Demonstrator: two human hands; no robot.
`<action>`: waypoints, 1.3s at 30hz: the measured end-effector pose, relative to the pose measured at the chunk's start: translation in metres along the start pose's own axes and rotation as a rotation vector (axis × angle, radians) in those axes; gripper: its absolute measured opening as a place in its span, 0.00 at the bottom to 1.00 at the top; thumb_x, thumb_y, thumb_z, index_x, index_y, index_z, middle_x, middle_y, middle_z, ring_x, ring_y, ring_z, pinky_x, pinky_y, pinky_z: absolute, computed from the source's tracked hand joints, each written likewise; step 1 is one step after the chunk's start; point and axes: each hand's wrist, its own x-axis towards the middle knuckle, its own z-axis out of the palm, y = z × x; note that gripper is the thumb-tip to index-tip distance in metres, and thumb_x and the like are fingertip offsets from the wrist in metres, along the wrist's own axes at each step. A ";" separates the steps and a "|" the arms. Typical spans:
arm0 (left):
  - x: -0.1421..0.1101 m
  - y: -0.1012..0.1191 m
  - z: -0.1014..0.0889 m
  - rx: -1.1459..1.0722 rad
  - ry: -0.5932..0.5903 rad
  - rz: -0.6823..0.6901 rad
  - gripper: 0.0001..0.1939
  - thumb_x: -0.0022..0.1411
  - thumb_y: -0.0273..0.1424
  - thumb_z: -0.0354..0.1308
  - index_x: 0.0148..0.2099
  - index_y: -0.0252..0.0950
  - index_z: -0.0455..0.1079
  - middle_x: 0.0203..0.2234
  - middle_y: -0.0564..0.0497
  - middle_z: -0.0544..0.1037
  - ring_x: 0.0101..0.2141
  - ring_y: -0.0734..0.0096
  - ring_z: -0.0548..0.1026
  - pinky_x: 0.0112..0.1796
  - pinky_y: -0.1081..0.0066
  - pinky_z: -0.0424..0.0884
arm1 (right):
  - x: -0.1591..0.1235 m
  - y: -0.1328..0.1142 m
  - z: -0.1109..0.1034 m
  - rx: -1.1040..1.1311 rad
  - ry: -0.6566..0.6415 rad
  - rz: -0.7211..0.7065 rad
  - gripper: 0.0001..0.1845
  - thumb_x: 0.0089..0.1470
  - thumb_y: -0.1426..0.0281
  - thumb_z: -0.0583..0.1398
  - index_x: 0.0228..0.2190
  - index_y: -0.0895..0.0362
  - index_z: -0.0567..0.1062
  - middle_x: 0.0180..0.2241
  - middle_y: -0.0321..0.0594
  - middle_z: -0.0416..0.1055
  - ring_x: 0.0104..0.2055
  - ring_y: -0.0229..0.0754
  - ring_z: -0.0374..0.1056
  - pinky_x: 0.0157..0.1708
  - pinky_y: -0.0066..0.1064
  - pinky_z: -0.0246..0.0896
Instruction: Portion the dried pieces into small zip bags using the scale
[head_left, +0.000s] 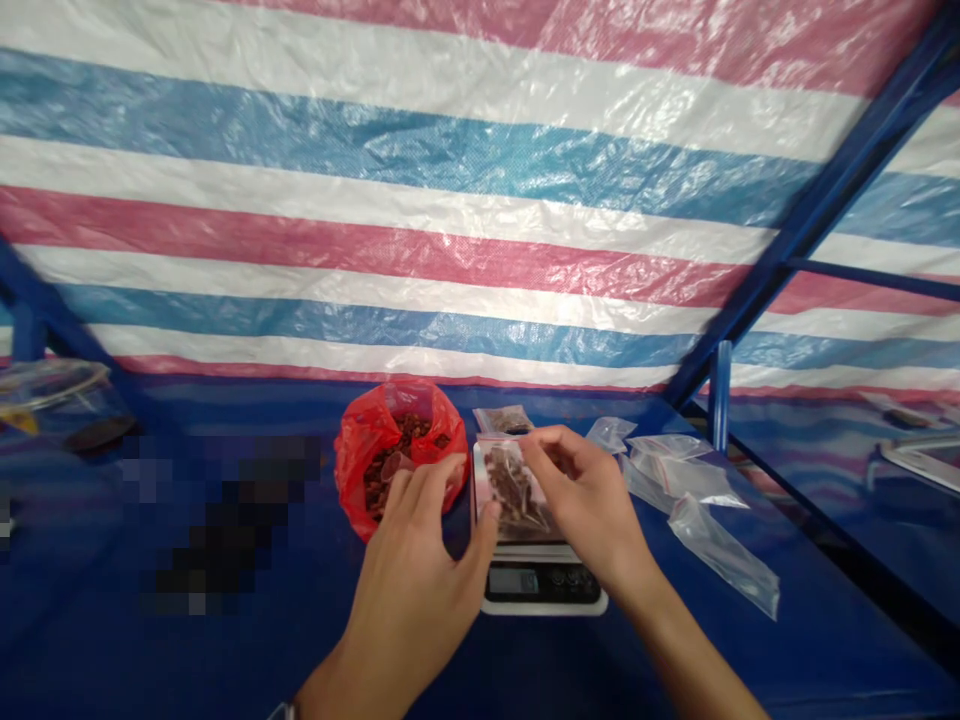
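Reaching forward from the bottom of the head view, the left hand [420, 560] angles inward, its fingers spread wide near the red bag's [349, 455] rim and its thumb at the filled clear bag's [510, 485] left edge. The right hand [589, 500] slants in opposite, fingers curled at that bag's top; whether they grip it I cannot tell. The filled clear bag lies on the scale [551, 606]. Blue counter [420, 690] surface runs forward of the scale; striped sheeting [450, 250] rises behind. Counted: one scale, one red bag, two clear bags of brown pieces, several flat clear bags [724, 550] rightward, overlapping.
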 end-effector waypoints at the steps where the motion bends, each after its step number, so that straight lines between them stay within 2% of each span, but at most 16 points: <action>1: -0.002 0.003 0.000 -0.043 0.007 -0.049 0.24 0.65 0.40 0.60 0.61 0.41 0.67 0.51 0.43 0.78 0.54 0.49 0.75 0.56 0.47 0.71 | -0.006 -0.010 0.008 0.037 -0.006 -0.039 0.17 0.59 0.54 0.61 0.32 0.56 0.79 0.29 0.37 0.77 0.29 0.40 0.68 0.30 0.30 0.62; 3: -0.003 0.007 -0.001 -0.162 0.028 -0.138 0.32 0.64 0.40 0.61 0.67 0.41 0.61 0.54 0.41 0.76 0.54 0.50 0.75 0.54 0.50 0.73 | -0.018 -0.028 0.026 0.048 -0.022 -0.133 0.15 0.61 0.57 0.61 0.32 0.55 0.79 0.28 0.35 0.77 0.28 0.38 0.68 0.30 0.29 0.62; 5: -0.002 0.005 -0.007 -0.265 0.077 -0.200 0.34 0.63 0.37 0.62 0.69 0.39 0.59 0.54 0.40 0.75 0.53 0.53 0.76 0.53 0.53 0.74 | -0.026 -0.040 0.042 0.062 -0.098 -0.224 0.12 0.63 0.60 0.61 0.34 0.54 0.80 0.31 0.35 0.79 0.32 0.39 0.71 0.33 0.28 0.65; 7: 0.003 -0.003 -0.016 -0.296 0.148 -0.252 0.31 0.62 0.35 0.61 0.66 0.38 0.63 0.51 0.40 0.75 0.50 0.54 0.77 0.52 0.54 0.74 | -0.028 -0.044 0.056 0.091 -0.189 -0.305 0.11 0.65 0.63 0.60 0.37 0.53 0.81 0.37 0.37 0.81 0.39 0.40 0.75 0.41 0.29 0.68; 9: 0.010 -0.017 -0.028 -0.263 0.221 -0.316 0.24 0.62 0.35 0.60 0.59 0.38 0.69 0.47 0.42 0.76 0.47 0.55 0.77 0.50 0.54 0.74 | -0.024 -0.040 0.067 0.057 -0.200 -0.365 0.11 0.66 0.64 0.58 0.41 0.52 0.81 0.42 0.38 0.81 0.45 0.42 0.75 0.49 0.33 0.67; 13: 0.024 -0.052 -0.048 -0.096 0.313 -0.392 0.16 0.62 0.33 0.59 0.52 0.37 0.72 0.39 0.45 0.77 0.46 0.55 0.76 0.49 0.55 0.74 | -0.007 -0.022 0.089 -0.307 -0.198 -0.412 0.11 0.64 0.71 0.59 0.44 0.55 0.80 0.46 0.43 0.81 0.50 0.49 0.73 0.54 0.41 0.62; 15: 0.029 -0.066 -0.050 0.026 0.279 -0.382 0.13 0.62 0.34 0.61 0.49 0.36 0.71 0.38 0.45 0.76 0.45 0.54 0.76 0.49 0.55 0.74 | 0.001 -0.014 0.100 -0.494 -0.233 -0.410 0.12 0.63 0.71 0.60 0.46 0.56 0.80 0.47 0.45 0.80 0.52 0.51 0.72 0.56 0.45 0.58; 18: 0.034 -0.073 -0.047 0.230 0.159 -0.373 0.13 0.62 0.34 0.64 0.46 0.35 0.68 0.42 0.42 0.75 0.46 0.53 0.76 0.49 0.57 0.73 | 0.008 -0.010 0.113 -0.658 -0.299 -0.370 0.11 0.62 0.68 0.62 0.45 0.54 0.81 0.47 0.44 0.81 0.53 0.54 0.70 0.57 0.49 0.52; 20: 0.037 -0.074 -0.045 0.349 0.056 -0.396 0.12 0.63 0.31 0.61 0.47 0.35 0.66 0.45 0.39 0.74 0.45 0.54 0.77 0.46 0.60 0.74 | 0.011 -0.010 0.117 -0.709 -0.344 -0.358 0.10 0.61 0.66 0.63 0.45 0.52 0.82 0.45 0.42 0.82 0.53 0.54 0.69 0.57 0.50 0.50; 22: 0.039 -0.074 -0.046 0.414 -0.022 -0.427 0.08 0.65 0.27 0.57 0.47 0.35 0.65 0.44 0.39 0.76 0.43 0.54 0.79 0.42 0.63 0.73 | 0.015 -0.012 0.117 -0.750 -0.346 -0.368 0.11 0.61 0.65 0.64 0.44 0.51 0.82 0.44 0.43 0.82 0.52 0.53 0.69 0.57 0.49 0.50; 24: 0.041 -0.079 -0.049 0.391 -0.040 -0.465 0.07 0.65 0.25 0.54 0.45 0.36 0.64 0.38 0.41 0.78 0.40 0.54 0.80 0.38 0.65 0.71 | 0.020 -0.014 0.116 -0.804 -0.334 -0.412 0.11 0.61 0.67 0.64 0.45 0.52 0.82 0.43 0.45 0.82 0.52 0.53 0.69 0.55 0.49 0.52; 27: 0.043 -0.092 -0.054 0.178 0.025 -0.520 0.07 0.63 0.24 0.55 0.43 0.39 0.63 0.32 0.46 0.79 0.34 0.56 0.80 0.34 0.67 0.68 | 0.032 -0.017 0.117 -0.881 -0.339 -0.538 0.14 0.58 0.75 0.63 0.46 0.56 0.81 0.45 0.48 0.81 0.52 0.55 0.69 0.55 0.48 0.55; 30: 0.047 -0.106 -0.053 -0.123 0.164 -0.543 0.09 0.59 0.23 0.57 0.41 0.40 0.65 0.30 0.50 0.78 0.33 0.60 0.79 0.34 0.68 0.68 | 0.043 -0.017 0.125 -0.860 -0.382 -0.590 0.20 0.53 0.84 0.61 0.44 0.56 0.82 0.45 0.48 0.81 0.52 0.53 0.71 0.54 0.44 0.60; 33: 0.049 -0.114 -0.048 -0.275 0.262 -0.582 0.09 0.58 0.23 0.57 0.41 0.38 0.67 0.30 0.52 0.78 0.33 0.64 0.78 0.36 0.68 0.70 | 0.049 -0.011 0.134 -0.723 -0.438 -0.535 0.24 0.50 0.86 0.61 0.45 0.55 0.83 0.45 0.46 0.82 0.51 0.51 0.74 0.52 0.40 0.65; 39: 0.050 -0.111 -0.043 -0.374 0.269 -0.577 0.10 0.58 0.24 0.57 0.44 0.35 0.69 0.32 0.53 0.79 0.33 0.69 0.77 0.38 0.69 0.72 | 0.051 -0.003 0.141 -0.337 -0.492 -0.344 0.19 0.52 0.79 0.64 0.43 0.49 0.85 0.42 0.38 0.84 0.44 0.48 0.80 0.48 0.37 0.72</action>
